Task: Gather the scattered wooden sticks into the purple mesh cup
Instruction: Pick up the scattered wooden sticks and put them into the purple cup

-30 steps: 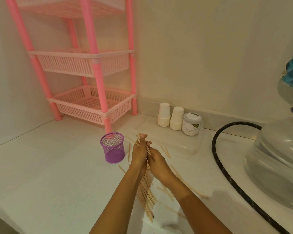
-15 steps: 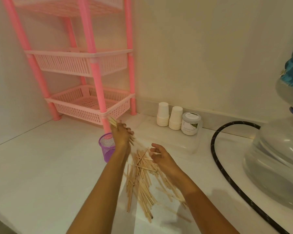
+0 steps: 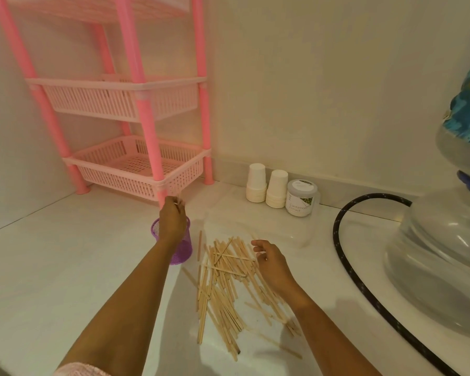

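Left hand (image 3: 171, 221): yours hovers over the cup (image 3: 183, 246), fingers curled; whether it grips any sticks, you cannot tell.
Cup: upright, near the tabletop's (image 3: 65, 267) back edge.
Sticks (image 3: 223, 283): piled just right of the cup, long axes running front to back.
Right hand (image 3: 269, 263): open, empty, resting at the pile's right side, your nearer hand.

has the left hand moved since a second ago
Yes. The left hand left the wooden sticks, going up and left toward the pink rack, and is now over the purple mesh cup.
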Available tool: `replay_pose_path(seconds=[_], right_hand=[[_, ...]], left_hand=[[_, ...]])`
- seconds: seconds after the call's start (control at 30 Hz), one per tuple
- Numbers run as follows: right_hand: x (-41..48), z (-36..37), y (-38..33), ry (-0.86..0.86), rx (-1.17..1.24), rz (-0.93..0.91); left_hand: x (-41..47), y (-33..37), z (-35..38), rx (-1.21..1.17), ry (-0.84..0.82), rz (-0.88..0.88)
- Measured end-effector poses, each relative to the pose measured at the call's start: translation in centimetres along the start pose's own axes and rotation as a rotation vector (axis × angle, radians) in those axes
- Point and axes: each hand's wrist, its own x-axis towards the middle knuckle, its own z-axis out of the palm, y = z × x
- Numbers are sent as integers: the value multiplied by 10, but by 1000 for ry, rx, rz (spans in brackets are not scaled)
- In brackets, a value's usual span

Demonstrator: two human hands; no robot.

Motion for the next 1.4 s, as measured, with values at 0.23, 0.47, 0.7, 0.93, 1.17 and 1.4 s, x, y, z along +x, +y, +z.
replay_pose_path(seconds=[0.23, 0.47, 0.7, 0.93, 1.17, 1.4], right_hand=[[-1, 1, 12, 102, -309, 11], [-21, 7, 19, -32, -764, 92], [-37, 10, 20, 14, -758, -15], [-37, 12, 20, 19, -746, -5], [-38, 17, 21, 11, -658, 36], [-35, 9, 22, 60, -631, 13]], left_hand=[[-19, 14, -1, 188, 114, 192], [-98, 19, 39, 175, -38, 304], [-123, -2, 64, 565, -331, -136], [-113, 8, 63, 672, -341, -149], [-109, 15, 60, 611, -409, -204], [-101, 19, 53, 450, -348, -246]])
